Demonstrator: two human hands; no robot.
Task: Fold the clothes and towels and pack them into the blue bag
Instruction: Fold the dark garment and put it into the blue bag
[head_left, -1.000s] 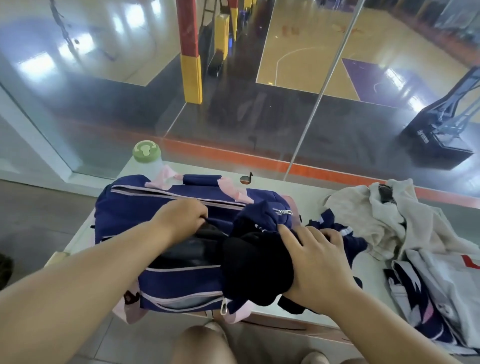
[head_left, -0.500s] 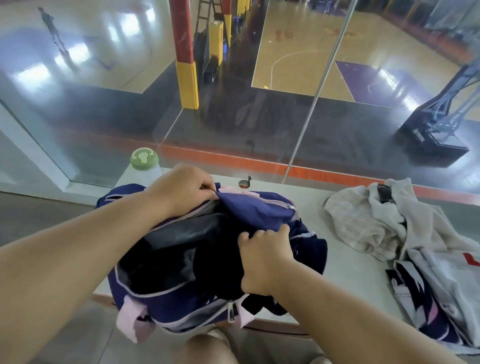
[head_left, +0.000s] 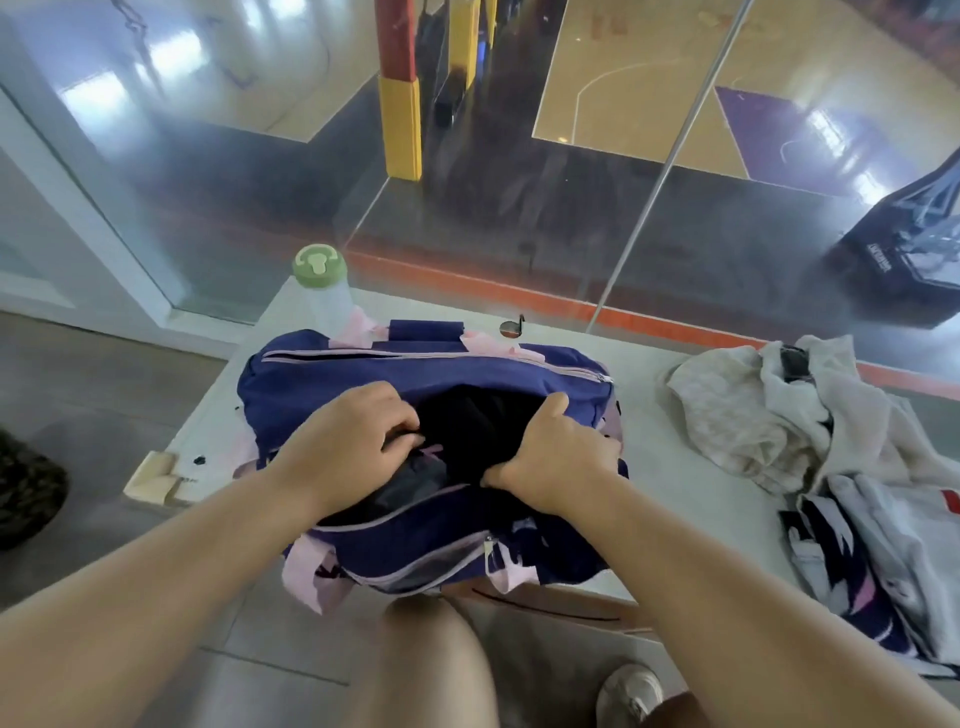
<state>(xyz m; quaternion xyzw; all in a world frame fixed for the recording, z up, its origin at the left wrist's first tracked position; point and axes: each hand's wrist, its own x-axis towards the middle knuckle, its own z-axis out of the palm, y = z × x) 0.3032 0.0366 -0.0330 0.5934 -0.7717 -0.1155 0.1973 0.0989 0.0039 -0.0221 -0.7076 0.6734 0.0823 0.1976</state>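
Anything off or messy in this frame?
The beige towel and the garments beside it lie crumpled, unfolded, on the table right of the blue bag. The bag's pink strap hangs over the near edge. Nothing looks spilled or damaged.

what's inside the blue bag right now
Visible: dark clothing in the open blue bag, the right hand gripping it, the left hand holding the bag's edge. Anything beneath is covered.

sports hall: glass wall (head_left: 519, 208) overlooks basketball court (head_left: 649, 78) with painted lines.
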